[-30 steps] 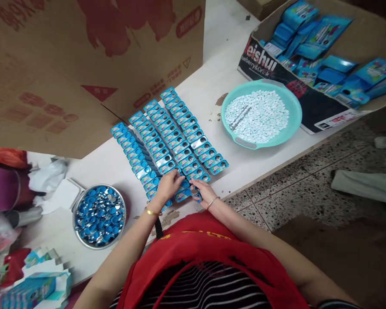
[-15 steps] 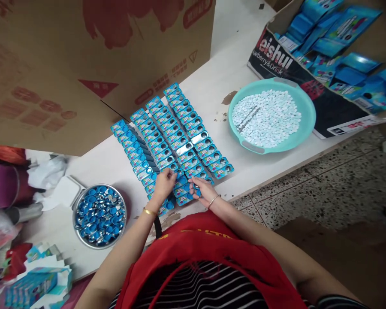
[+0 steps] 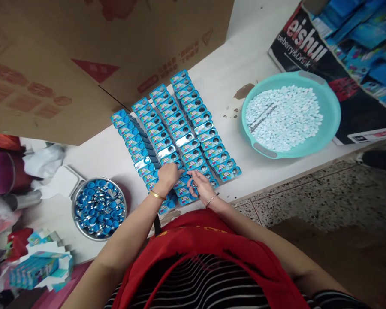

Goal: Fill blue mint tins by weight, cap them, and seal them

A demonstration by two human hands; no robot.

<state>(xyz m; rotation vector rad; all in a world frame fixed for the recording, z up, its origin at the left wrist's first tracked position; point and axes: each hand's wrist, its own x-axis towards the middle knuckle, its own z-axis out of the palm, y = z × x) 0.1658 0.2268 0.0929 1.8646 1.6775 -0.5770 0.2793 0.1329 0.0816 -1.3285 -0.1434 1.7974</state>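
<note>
Rows of small blue tins (image 3: 193, 150) with round holes stand on the white table in slanting columns. My left hand (image 3: 170, 176) is closed over the near part of the middle columns; what its fingers pinch is too small to make out. Just right of it, my right hand (image 3: 202, 187) curls around blue round caps, low over the near tins. A metal bowl (image 3: 125, 210) of blue and silver caps sits to the left. On the right a turquoise basin (image 3: 331, 111) holds white tablets, with tweezers lying on them.
A large cardboard box (image 3: 116, 51) stands behind the tins. An open carton (image 3: 304, 40) of blue packets is at the right back. White plastic bags (image 3: 45, 161) and a torn box of blue packs (image 3: 35, 268) lie at the left. A dark shoe shows on the speckled floor at right.
The camera view has shifted, so the basin and carton appear farther right. My left hand has moved slightly closer to my right hand, and its fingers have turned over the tins.
</note>
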